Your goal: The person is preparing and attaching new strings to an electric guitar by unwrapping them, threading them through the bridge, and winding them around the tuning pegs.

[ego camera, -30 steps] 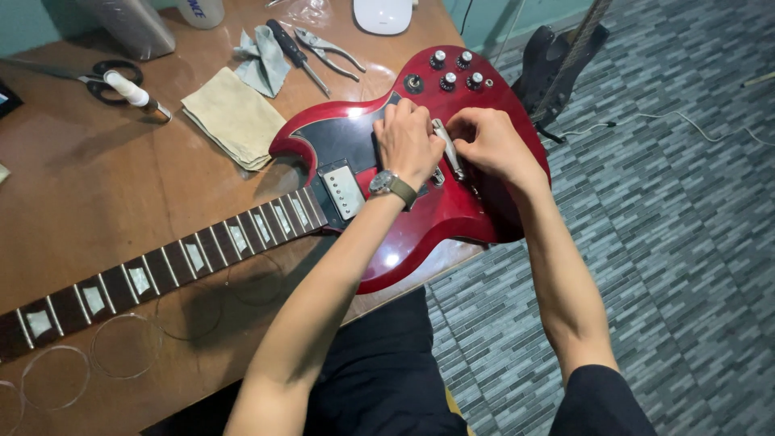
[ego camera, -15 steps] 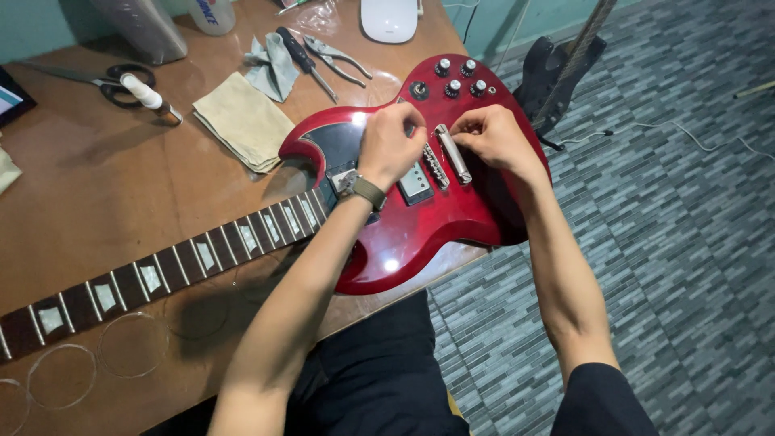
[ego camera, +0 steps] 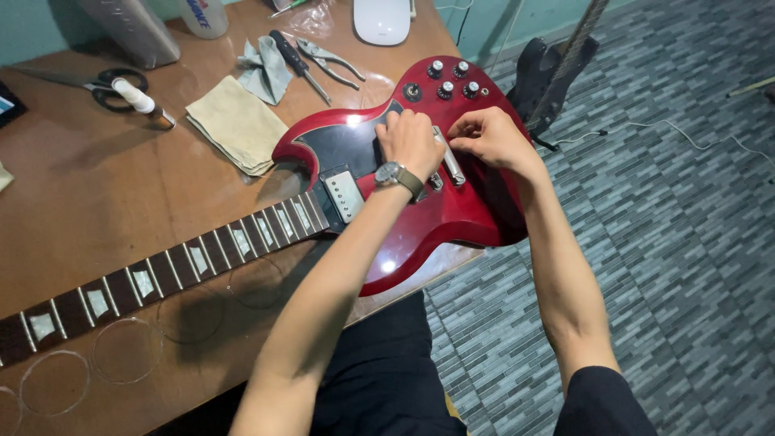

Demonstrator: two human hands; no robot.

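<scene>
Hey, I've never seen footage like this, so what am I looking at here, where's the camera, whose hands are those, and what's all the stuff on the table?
The picture comes from a camera worn on a person's head, looking down at their own two bare arms. A red electric guitar lies flat on a brown wooden table, its neck running toward the lower left. The left hand, with a wristwatch, rests on the guitar body, and the right hand pinches at the metal bar on the guitar's body. Neither hand clearly holds a loose thing. On the table lie a folded tan cloth, scissors, pliers, a screwdriver and coiled strings.
</scene>
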